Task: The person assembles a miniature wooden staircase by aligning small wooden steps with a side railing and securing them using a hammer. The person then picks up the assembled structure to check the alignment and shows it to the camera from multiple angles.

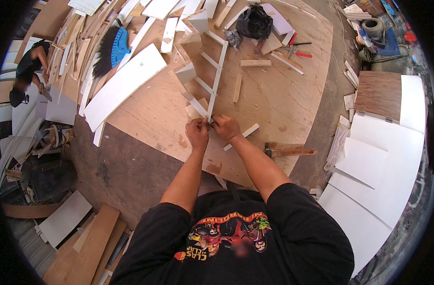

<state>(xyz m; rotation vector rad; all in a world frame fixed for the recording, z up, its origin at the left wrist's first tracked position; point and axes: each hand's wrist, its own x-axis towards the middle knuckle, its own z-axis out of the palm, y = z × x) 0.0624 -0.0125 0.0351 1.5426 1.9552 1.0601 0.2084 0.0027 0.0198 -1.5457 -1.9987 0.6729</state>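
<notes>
A zigzag wooden frame (pixel 217 80) with white-faced strips and triangular gaps lies on the plywood tabletop (pixel 293 102), its narrow end toward me. At that end, my left hand (pixel 197 133) is closed, thumb and fingertips pinched close to the white strip's tip. From the other side my right hand (pixel 227 128) also pinches there, its fingertips almost meeting the left ones. Whatever sits between the fingers is too small to make out. Just beyond my right wrist lies a short white strip (pixel 241 137). A hammer (pixel 293 151) rests to the right of my right forearm.
A long white board (pixel 127 85) and a blue-backed brush (pixel 118 46) lie at the left. A black plastic bag (pixel 254 22) and red-handled pliers (pixel 303 54) are at the far side. White panels (pixel 369 190) lean at the right. Another person (pixel 31 66) works far left.
</notes>
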